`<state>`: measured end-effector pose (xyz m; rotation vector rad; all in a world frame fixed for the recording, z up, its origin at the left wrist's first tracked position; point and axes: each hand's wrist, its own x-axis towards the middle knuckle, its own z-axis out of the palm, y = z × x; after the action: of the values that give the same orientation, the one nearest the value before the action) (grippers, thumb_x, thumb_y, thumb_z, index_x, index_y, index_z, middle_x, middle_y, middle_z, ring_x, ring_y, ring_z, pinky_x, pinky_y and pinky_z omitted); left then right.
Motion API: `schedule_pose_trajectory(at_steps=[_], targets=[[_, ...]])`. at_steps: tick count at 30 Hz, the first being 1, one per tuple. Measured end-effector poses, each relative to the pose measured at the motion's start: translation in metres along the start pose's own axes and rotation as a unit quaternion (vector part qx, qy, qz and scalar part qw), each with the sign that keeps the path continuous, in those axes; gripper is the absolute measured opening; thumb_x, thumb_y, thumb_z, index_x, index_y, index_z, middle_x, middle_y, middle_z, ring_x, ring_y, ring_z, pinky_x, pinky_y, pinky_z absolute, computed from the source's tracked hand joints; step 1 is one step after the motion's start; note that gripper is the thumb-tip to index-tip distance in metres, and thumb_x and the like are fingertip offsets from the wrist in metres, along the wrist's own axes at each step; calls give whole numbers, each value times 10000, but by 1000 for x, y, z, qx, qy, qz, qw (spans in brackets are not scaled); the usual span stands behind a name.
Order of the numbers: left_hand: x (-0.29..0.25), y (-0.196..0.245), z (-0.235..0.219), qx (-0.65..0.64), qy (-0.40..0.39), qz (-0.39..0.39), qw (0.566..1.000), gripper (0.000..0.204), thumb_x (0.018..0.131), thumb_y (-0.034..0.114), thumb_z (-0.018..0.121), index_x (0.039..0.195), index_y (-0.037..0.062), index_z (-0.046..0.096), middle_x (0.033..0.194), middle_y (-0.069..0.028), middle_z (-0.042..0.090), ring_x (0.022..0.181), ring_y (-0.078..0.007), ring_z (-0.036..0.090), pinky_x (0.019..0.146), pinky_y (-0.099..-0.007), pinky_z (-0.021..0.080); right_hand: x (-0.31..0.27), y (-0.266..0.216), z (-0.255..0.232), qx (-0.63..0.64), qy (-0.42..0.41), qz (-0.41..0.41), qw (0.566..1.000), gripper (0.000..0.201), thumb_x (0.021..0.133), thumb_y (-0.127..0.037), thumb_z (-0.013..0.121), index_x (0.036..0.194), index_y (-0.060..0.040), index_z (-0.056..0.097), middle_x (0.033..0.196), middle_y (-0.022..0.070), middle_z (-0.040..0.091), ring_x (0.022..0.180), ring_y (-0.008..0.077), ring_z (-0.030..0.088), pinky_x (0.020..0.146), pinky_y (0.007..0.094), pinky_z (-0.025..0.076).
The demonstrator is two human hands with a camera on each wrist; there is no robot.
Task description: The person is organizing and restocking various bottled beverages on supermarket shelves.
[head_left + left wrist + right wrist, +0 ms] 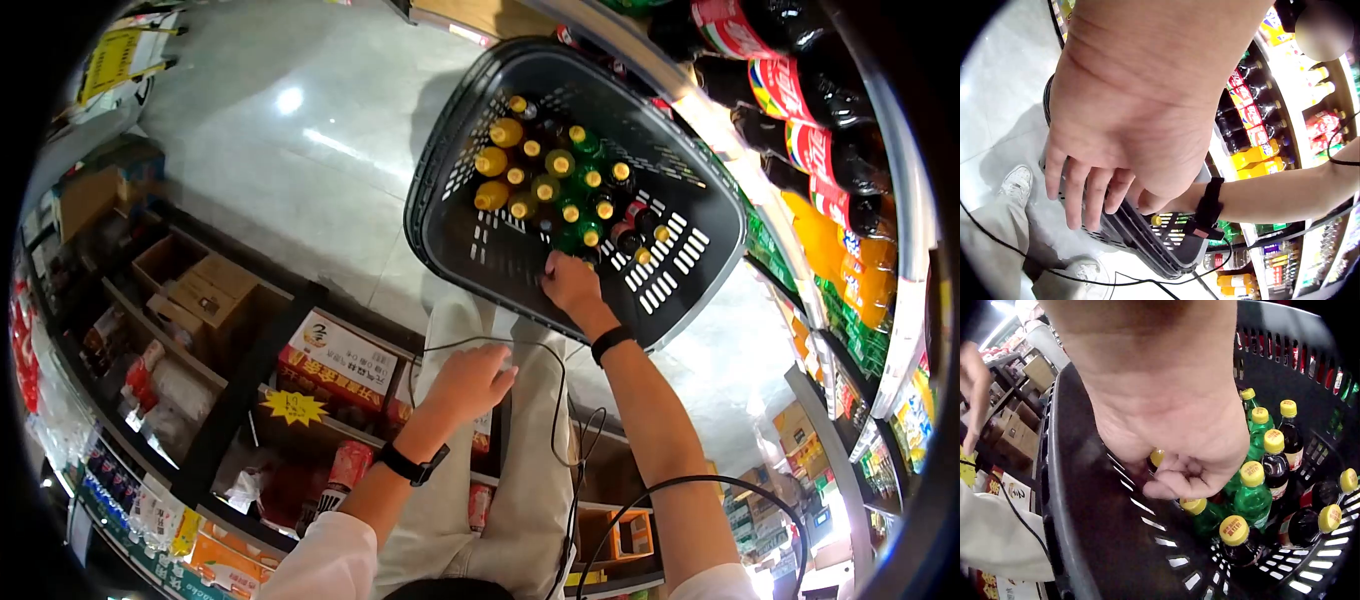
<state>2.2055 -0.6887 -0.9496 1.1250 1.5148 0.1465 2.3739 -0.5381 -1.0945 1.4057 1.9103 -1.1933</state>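
My right hand [575,288] reaches into the near side of a black plastic shopping basket [455,255]. Its fingers are curled at a bottle's yellow cap [1157,457], which shows between thumb and fingers in the right wrist view; the hand hides the rest of that bottle. Beside it stand green bottles [1252,503] and dark cola bottles [1274,465], all yellow-capped. Orange drink bottles [491,195] stand at the basket's left side, and a few dark bottles lean at the right. My left hand [468,385] hangs above my lap, fingers extended, holding nothing; its palm fills much of the left wrist view.
Shelves of large cola bottles [800,95] and orange soda [835,245] line the right. At the left are low shelves with cardboard boxes [215,290] and a printed carton [340,355]. A black cable [562,400] hangs across my lap. Grey tiled floor [330,190] lies beyond.
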Motion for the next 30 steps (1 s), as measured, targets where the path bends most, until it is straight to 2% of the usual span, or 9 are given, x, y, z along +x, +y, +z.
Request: schedule_pose_trajectory(at_steps=[7,11,14,17,22,24,25,27,30], targets=[[15,28,-36,-87,31,-14,996,359,965,315,647,1131,-2,630,1080,-182,714,931,-350,704,818,-438,555,17,-3,-4,-3,-13,-1,1000,311,817,-201,764,1065,-68,630,985,150,731,958,360,705,824,465,558],[19,22,-32,-149,17,-51,987,388,968,338,657,1154,-2,641,1115,-182,714,920,-341,712,821,-427,557,38,-10,1,-46,1,21,999,388,818,-205,765,1130,-43,601,1001,173,725,962,376,703,822,465,566],[19,15,-28,-152,-13,-57,987,466,983,378,653,1263,11,592,1184,-166,704,1021,-317,704,858,-407,554,57,-10,13,-84,15,29,996,477,805,-171,771,1203,-23,553,988,207,714,982,395,696,809,462,578],[23,6,-23,-147,-27,-71,986,419,982,349,664,1232,17,610,1157,-166,712,991,-320,699,861,-399,550,83,3,41,-123,62,-13,990,545,795,-70,755,1271,-7,496,975,217,708,936,383,714,769,451,598],[28,-9,-25,-152,14,-44,987,400,991,336,653,1228,18,607,1133,-165,719,981,-339,699,860,-404,551,128,4,60,-210,47,17,976,390,858,-58,694,1208,-7,530,954,184,727,896,323,740,733,387,605],[28,-7,-32,-150,3,-71,986,388,1001,326,636,1227,14,602,1111,-170,724,1006,-351,697,868,-406,548,131,6,61,-233,18,-9,972,243,903,-28,624,1133,-14,549,914,172,737,876,302,748,711,372,606],[28,-7,-32,-153,3,-73,986,388,1001,326,636,1227,14,602,1111,-170,724,1006,-351,697,868,-406,548,129,7,61,-197,49,-36,979,172,911,5,583,1079,-21,553,875,178,737,852,313,748,700,389,607],[31,-6,-33,-158,53,-58,984,376,983,318,653,1184,2,630,1079,-192,724,921,-355,717,815,-427,560,117,3,58,-200,70,-38,976,180,883,-29,646,1041,-34,561,862,165,738,839,303,750,690,372,609],[36,1,-35,-187,52,-65,979,369,986,312,652,1198,11,620,1080,-198,724,926,-350,720,812,-424,561,91,1,41,-197,108,-62,973,273,806,-40,744,997,-37,549,817,178,730,804,314,754,676,375,613]])
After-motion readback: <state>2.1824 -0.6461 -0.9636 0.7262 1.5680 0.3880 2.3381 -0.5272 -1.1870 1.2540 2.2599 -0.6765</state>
